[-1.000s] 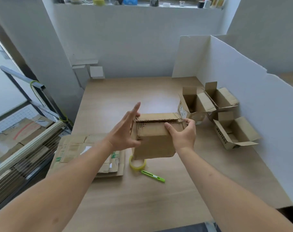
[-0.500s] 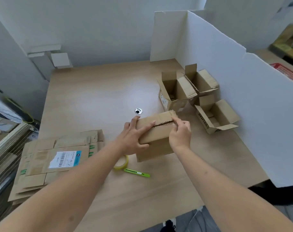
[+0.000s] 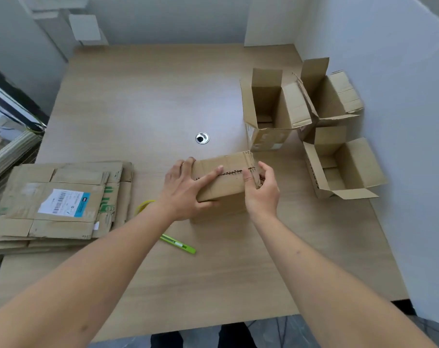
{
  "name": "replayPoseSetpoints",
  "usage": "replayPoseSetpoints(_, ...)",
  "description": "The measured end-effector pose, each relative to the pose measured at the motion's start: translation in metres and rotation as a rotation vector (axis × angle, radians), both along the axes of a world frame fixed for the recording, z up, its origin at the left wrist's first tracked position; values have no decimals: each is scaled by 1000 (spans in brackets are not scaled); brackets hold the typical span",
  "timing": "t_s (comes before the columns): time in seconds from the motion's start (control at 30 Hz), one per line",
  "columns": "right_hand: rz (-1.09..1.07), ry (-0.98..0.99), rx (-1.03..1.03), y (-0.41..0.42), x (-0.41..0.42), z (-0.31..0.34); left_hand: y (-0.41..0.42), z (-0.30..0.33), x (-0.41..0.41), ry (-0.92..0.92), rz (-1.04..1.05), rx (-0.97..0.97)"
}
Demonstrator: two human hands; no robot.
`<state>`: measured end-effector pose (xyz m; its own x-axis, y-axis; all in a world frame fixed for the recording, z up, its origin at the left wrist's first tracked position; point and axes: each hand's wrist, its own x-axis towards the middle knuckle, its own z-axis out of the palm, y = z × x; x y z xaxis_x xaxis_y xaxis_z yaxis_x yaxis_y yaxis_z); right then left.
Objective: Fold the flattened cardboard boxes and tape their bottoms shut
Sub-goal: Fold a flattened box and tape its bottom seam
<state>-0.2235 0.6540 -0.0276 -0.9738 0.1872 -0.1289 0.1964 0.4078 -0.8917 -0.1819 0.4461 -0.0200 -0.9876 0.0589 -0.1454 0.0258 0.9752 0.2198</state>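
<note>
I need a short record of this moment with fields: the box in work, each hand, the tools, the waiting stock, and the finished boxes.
box in work: small brown cardboard box on the wooden table, flaps folded together, no tape visible on the seam
left hand: flat on the flaps, pressing
right hand: grips the box's right end
tools: yellow tape roll and green utility knife, near the left forearm
waiting stock: stack of flattened cardboard boxes, left
finished boxes: three open cardboard boxes, right

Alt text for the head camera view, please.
Two bare hands, left hand and right hand, press a cardboard box's untaped flaps closed on a wooden table. Flattened boxes lie left, three open boxes right, tape roll and green cutter nearby.
</note>
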Motion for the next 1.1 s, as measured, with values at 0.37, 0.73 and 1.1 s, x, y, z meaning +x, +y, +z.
replayPoseSetpoints(0.37,-246,-592,-337,6,27,-108,-19,0,19,34,-52,75)
replayPoseSetpoints(0.73,-256,-806,-467,37,39,-146,-6,-13,54,2,-48,93)
replayPoseSetpoints(1.1,-554,-542,-491,40,49,-100,12,-38,57,-80,-18,136)
